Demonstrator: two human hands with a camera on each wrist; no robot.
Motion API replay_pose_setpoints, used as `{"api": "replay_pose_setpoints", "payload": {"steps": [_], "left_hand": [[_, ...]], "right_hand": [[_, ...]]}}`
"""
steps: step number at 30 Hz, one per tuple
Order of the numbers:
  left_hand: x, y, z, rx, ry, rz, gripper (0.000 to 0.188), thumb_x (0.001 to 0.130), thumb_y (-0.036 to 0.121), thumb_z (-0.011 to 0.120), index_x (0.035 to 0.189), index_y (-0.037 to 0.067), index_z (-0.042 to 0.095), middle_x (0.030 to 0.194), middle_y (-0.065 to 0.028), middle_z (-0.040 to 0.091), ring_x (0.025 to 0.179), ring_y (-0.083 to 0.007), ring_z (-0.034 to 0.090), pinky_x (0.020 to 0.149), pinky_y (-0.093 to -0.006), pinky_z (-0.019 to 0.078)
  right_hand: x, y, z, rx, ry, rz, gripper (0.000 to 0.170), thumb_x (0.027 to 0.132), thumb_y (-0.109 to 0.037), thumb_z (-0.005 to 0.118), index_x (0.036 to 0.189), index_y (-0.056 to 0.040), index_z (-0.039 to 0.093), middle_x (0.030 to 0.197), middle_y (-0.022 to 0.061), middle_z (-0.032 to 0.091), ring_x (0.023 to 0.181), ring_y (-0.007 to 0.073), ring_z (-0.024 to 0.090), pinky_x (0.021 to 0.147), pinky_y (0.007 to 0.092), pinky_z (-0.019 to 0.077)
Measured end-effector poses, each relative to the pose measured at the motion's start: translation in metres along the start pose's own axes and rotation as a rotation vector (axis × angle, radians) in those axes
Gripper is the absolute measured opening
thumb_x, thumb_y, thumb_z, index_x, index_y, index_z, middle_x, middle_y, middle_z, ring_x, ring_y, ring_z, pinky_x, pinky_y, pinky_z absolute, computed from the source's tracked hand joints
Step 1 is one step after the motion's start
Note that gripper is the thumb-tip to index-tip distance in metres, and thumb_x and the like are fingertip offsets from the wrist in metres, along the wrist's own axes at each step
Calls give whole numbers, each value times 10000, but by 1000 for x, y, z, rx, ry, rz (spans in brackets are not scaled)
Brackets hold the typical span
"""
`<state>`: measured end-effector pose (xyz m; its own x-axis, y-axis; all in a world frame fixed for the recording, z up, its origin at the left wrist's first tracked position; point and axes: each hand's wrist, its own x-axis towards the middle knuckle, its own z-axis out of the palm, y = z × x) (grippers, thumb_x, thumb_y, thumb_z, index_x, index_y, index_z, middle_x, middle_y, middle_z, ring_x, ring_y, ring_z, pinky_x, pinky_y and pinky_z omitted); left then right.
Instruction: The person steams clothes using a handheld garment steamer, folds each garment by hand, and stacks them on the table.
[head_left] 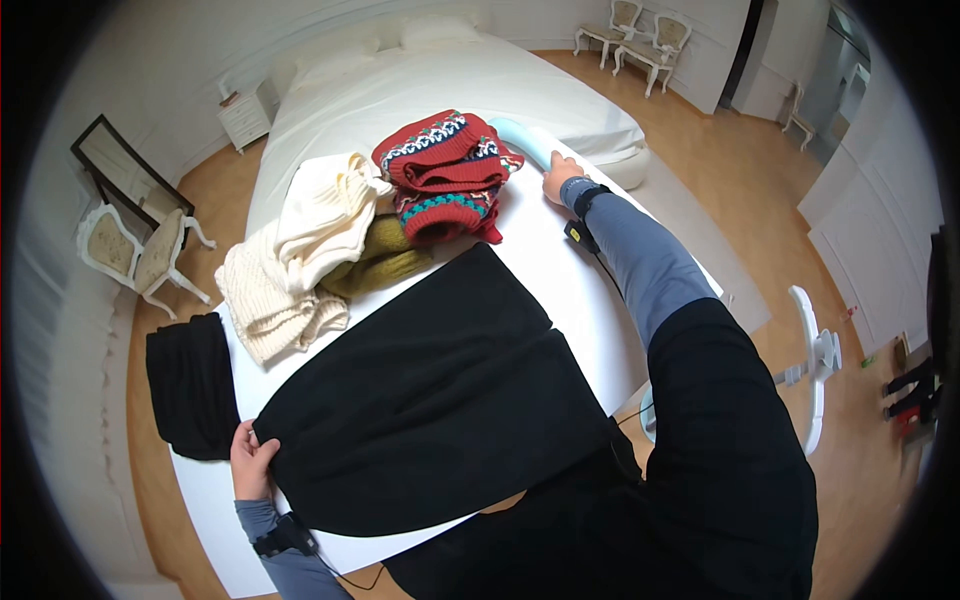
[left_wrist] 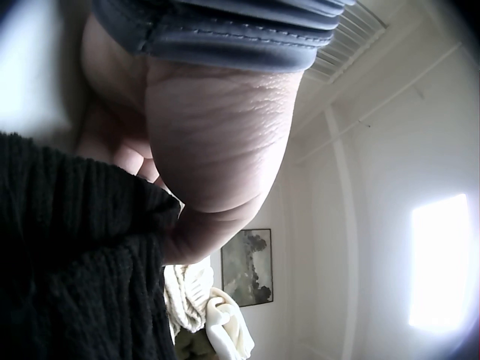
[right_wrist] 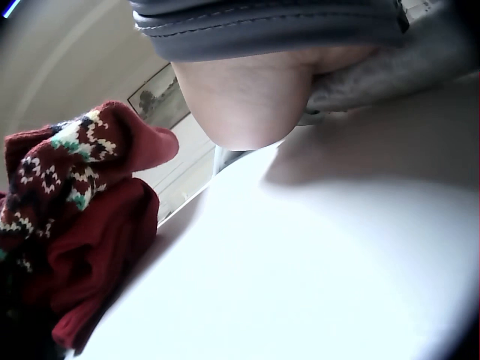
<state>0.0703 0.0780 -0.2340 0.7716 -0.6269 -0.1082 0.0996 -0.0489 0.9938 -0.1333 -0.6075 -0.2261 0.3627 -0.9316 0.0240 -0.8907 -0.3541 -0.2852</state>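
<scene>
A black garment [head_left: 420,390] lies spread over the white table, its narrower edge toward the left. At that edge my left hand [head_left: 254,462] pinches the cloth, thumb on top; the left wrist view shows the thumb [left_wrist: 206,232] against the ribbed dark fabric [left_wrist: 75,255]. My right arm reaches to the far right side of the table, where my right hand [head_left: 566,180] grips the end of a long, curved light-blue object [head_left: 522,138]. In the right wrist view only the base of the right hand [right_wrist: 240,97] shows; its fingers are hidden.
Behind the black garment lie a red patterned sweater [head_left: 440,170], cream knitwear [head_left: 320,220] and an olive knit [head_left: 385,255]. A folded black cloth [head_left: 190,385] rests at the table's left edge. A bed [head_left: 400,90] stands beyond, and a white stand [head_left: 812,370] is at the right.
</scene>
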Motion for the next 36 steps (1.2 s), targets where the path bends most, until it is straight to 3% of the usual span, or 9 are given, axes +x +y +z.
{"api": "replay_pose_setpoints", "payload": {"steps": [10,13,15,18,21,23,26,30,36], "left_hand": [[-3,5,5,78,-29,32,401,902,64,739,1249,-80,600,1128,-122,720,978,-161,701,899,-287,555],[-4,5,-1,108,-33,-19,354,904,63,737,1208,-84,634,1091,-118,734,944,-158,709,882,-287,563],[-4,4,1,131,-28,8,307,902,86,746,1147,-84,670,1029,-107,743,892,-141,700,827,-278,562],[-7,9,5,178,-6,4,303,906,113,740,1121,-91,678,1000,-99,742,866,-142,692,797,-272,551],[-7,8,4,102,-10,-32,288,923,108,732,1126,-89,678,1013,-102,744,873,-138,697,810,-267,554],[-7,6,1,85,-30,-40,286,940,114,720,1134,-92,674,1027,-106,744,892,-139,699,827,-268,554],[-10,9,3,-10,-50,-71,293,973,120,682,1172,-94,654,1065,-121,737,937,-153,702,870,-287,556],[-8,2,-2,-75,-71,-61,291,998,106,635,1219,-83,636,1125,-123,728,988,-171,702,914,-303,553],[-3,-5,-6,-135,-47,-18,279,1008,99,631,1219,-84,639,1143,-131,729,992,-171,702,925,-303,551]], "right_hand": [[0,43,1,184,33,-210,783,880,-377,693,1549,-112,384,1446,235,504,1335,387,510,1159,446,384],[-29,46,-16,33,179,-309,771,862,-352,708,1534,-124,406,1379,227,541,1269,383,547,1116,413,426],[-47,48,-30,-5,317,-443,648,860,-340,706,1444,-117,534,1272,204,597,1190,365,590,1062,387,465],[-87,29,-56,137,-125,-616,441,888,-385,700,1210,-83,723,1127,164,712,1094,317,664,1013,378,503],[-118,10,-57,125,-379,-737,486,907,-408,710,1254,-68,696,1200,161,716,1035,261,685,981,359,521],[-123,0,-44,57,-383,-804,576,902,-449,728,1328,-69,656,1253,146,704,1060,269,690,974,360,527],[-152,-31,-45,10,-550,-656,934,814,-641,736,1466,-11,508,1311,207,664,1212,336,640,1072,364,469],[-164,-58,-32,-51,-503,-637,1013,785,-614,780,1441,96,478,1352,290,609,1272,369,599,1096,368,452],[-139,-52,-4,135,-451,-612,902,788,-421,851,1433,96,491,1335,276,619,1216,355,623,1041,375,481]]}}
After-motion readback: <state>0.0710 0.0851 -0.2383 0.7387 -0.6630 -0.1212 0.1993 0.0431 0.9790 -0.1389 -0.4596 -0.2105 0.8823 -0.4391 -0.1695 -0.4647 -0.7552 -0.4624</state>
